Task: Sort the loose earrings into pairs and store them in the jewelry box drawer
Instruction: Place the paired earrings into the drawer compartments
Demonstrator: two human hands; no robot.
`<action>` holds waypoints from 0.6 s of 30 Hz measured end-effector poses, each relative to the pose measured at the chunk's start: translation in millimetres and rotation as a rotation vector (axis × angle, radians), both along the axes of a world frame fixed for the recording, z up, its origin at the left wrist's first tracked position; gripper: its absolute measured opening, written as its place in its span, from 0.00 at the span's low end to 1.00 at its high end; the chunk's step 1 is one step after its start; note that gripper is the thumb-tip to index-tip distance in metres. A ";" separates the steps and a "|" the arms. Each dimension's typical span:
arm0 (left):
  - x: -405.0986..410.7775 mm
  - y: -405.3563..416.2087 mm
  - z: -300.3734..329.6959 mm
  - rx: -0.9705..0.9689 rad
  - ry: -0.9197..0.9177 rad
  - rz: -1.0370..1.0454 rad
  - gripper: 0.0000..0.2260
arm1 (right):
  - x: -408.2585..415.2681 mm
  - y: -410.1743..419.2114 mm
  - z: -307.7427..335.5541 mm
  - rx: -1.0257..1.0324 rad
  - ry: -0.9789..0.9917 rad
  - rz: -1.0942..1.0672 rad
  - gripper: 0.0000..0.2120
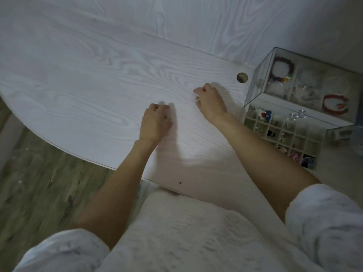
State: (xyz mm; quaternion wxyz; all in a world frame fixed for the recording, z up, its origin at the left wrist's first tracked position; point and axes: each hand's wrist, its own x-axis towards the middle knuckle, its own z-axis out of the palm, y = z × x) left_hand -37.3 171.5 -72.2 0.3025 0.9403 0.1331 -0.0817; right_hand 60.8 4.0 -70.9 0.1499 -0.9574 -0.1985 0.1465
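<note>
Two hands are out over the white wood-grain table [88,79] in my head view, both knuckles-up and set a little apart. My left hand [155,122] sits nearer me, its fingers curled under toward the tabletop; a small metallic glint shows at its fingertips, probably an earring [167,117], but it is too small and blurred for me to say what the fingers hold, so I cannot tell its grip. My right hand [210,101] lies farther away and to the right, fingers also curled in, with a small pale, roundish piece [196,97] pinched at the thumb side; I take it for a second earring.

At the far right of the table stands the clear jewelry box [261,75], with beaded bracelets visible in its upper compartments, one dark and multicoloured, one red. Its drawer [282,134] is pulled out toward the near side, a grid of small cells, several holding tiny coloured pieces. My right hand is near the box but not touching it. A round hole [242,77] sits in the tabletop between my right hand and the box. My light fuzzy sleeves are pushed up, both forearms bare.
</note>
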 end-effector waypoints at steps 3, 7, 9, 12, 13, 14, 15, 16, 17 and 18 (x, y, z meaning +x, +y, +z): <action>1.7 -2.1 -0.8 -0.023 -0.067 -0.042 0.11 | -3.4 4.1 -2.0 0.000 -0.046 0.030 0.12; 2.3 -1.2 -0.3 -0.011 -0.092 -0.101 0.04 | -15.8 2.3 1.5 -0.005 -0.030 0.029 0.08; 5.1 2.4 0.8 -0.011 -0.072 -0.126 0.04 | -24.5 -0.4 1.9 0.005 -0.006 0.006 0.06; 11.9 4.4 5.1 -0.003 0.002 -0.153 0.04 | -36.6 -6.6 1.3 0.056 0.039 -0.093 0.03; 13.9 4.6 6.6 -0.007 0.025 -0.158 0.04 | -40.4 -8.2 1.0 0.076 0.042 -0.117 0.03; 15.9 5.5 7.5 -0.017 0.043 -0.160 0.04 | -43.7 -9.1 0.4 0.091 0.035 -0.134 0.03; 18.0 6.7 8.3 -0.020 0.061 -0.170 0.04 | -47.0 -9.5 -0.3 0.105 0.022 -0.152 0.03; 19.7 7.8 8.9 -0.016 0.077 -0.185 0.04 | -50.2 -9.9 -1.1 0.114 0.007 -0.169 0.03; 21.3 8.6 9.7 -0.005 0.091 -0.207 0.04 | -53.9 -10.1 -1.4 0.127 -0.010 -0.186 0.03; 22.6 9.0 10.4 0.007 0.099 -0.227 0.04 | -57.6 -10.2 -1.9 0.142 -0.026 -0.203 0.02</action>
